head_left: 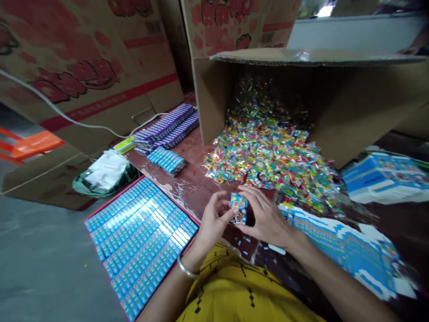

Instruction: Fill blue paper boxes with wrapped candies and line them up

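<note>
Between my two hands, just above the dark red table (197, 192), is a small blue candy box (238, 206) with a colourful printed front. My left hand (214, 214) grips it from the left, thumb across its lower front. From the right my right hand (263, 212) holds it, fingers behind the top and thumb near the bottom edge. Beyond them, a heap of clear candy packets (264, 152) with many-coloured pieces spills from a cardboard box (214, 94) lying on its side. Flat blue cartons (328, 237) lie fanned out by my right forearm.
At the left, a red-rimmed tray holds rows of blue boxes (140, 237). Purple boxes (167, 127) and a short row of blue boxes (166, 161) lie behind it. A bag of white pieces (107, 172) hangs at the table edge; more flat cartons (385, 176) are stacked right.
</note>
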Available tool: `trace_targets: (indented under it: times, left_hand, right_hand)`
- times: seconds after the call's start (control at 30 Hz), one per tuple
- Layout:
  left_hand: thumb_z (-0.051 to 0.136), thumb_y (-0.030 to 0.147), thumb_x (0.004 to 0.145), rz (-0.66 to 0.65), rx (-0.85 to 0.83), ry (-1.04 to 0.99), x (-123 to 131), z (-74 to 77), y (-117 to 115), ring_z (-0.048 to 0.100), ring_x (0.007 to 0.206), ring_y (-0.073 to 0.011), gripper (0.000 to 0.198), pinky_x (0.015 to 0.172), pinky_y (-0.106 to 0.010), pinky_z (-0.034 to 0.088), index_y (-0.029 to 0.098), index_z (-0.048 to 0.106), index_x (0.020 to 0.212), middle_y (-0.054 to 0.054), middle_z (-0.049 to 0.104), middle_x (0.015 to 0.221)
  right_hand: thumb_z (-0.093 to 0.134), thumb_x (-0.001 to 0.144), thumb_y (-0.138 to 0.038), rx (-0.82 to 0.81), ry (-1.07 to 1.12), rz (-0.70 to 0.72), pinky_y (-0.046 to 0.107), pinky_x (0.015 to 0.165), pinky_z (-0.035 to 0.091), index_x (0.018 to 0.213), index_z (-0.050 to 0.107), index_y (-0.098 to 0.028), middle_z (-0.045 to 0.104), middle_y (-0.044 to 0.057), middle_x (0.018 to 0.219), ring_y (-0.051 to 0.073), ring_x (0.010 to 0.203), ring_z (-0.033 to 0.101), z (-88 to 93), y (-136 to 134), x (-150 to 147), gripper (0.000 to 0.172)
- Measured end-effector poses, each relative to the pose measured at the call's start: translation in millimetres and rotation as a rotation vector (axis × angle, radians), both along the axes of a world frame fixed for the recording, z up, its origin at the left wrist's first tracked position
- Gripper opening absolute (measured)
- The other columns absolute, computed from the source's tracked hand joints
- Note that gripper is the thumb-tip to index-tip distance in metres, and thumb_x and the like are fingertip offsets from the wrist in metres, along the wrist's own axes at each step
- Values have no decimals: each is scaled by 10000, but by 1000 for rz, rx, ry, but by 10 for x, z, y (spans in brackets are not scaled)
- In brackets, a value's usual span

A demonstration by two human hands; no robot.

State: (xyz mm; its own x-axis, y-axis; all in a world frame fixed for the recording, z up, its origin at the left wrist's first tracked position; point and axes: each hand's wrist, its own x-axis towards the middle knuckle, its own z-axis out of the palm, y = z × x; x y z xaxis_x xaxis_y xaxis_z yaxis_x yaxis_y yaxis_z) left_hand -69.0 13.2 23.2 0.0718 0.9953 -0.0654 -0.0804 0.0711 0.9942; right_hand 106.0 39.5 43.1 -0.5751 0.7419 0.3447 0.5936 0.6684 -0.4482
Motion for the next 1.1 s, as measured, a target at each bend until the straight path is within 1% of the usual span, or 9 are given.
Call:
trace_targets:
  times: [0.13,0.2,0.27,0.43,0.6,0.7,0.8,0.97,1.1]
  left_hand:
    - [638,415,843,42,34,333,-320,-89,144,617,685,-145,271,627,-241,472,154,580,890,-28,634,776]
    - [601,405,867,224,133,707,-604,-88,299,618,724,-159,238,653,-256,470,168,600,895,-39,638,820]
    - [593,382,869,410,197,1169,-913,-61,496,614,833,-195,201,730,-295,471,190,623,922,-60,632,913]
    - [595,324,856,533,162,1335,-1430,-26,998,545,1024,-296,152,833,-381,449,192,648,907,-114,596,961]
    - [598,311,859,607,149,1371,-1508,-21,1149,518,1082,-312,298,844,-399,442,168,559,1117,-142,580,1085]
    - [612,355,859,547,211,1330,-1292,-45,1000,534,1064,-278,361,859,-371,440,181,506,1158,-110,584,1082]
    - [638,489,825,292,332,1210,-772,-130,694,560,961,-252,402,812,-350,452,192,515,1067,-80,589,1000]
    - [688,640,701,-224,478,998,315,-259,110,542,972,-265,582,799,-371,469,205,506,1042,-74,579,1008]
    - [776,601,617,-354,501,1046,797,-355,-28,529,988,-296,645,810,-414,482,187,504,1030,-92,569,1027]
  right_hand:
    - [721,763,-364,-9,-23,-23,490,1155,340,1506,190,-204,330,122,1537,289,1425,296,-64,31,-40,927]
    - [701,785,-368,-17,-40,-49,491,1150,348,1536,91,-229,288,107,1563,290,1436,277,-92,50,5,977]
    - [644,830,-350,-21,-67,-85,485,1137,367,1537,101,-271,299,87,1560,288,1424,306,-121,60,94,896]
    - [542,886,-350,-30,-112,-175,459,1062,452,1519,189,-305,360,81,1524,289,1353,428,-250,2,383,727]
    - [535,889,-382,-25,-107,-276,442,999,487,1499,251,-267,410,110,1487,299,1293,491,-389,-55,733,683]
    - [512,903,-396,6,-82,-396,426,951,492,1373,456,-243,544,113,1359,297,1214,552,-381,-36,1002,497]
    - [447,938,-350,-56,-98,-524,367,822,506,1072,646,-233,679,89,1096,258,998,651,-305,-5,1224,267]
    - [466,932,-329,-165,-253,-598,322,712,461,930,713,-214,683,67,908,223,819,650,-229,74,1296,273]
    - [470,944,-332,-197,-324,-524,307,770,451,968,738,-245,650,73,960,216,896,628,-250,89,1151,282]
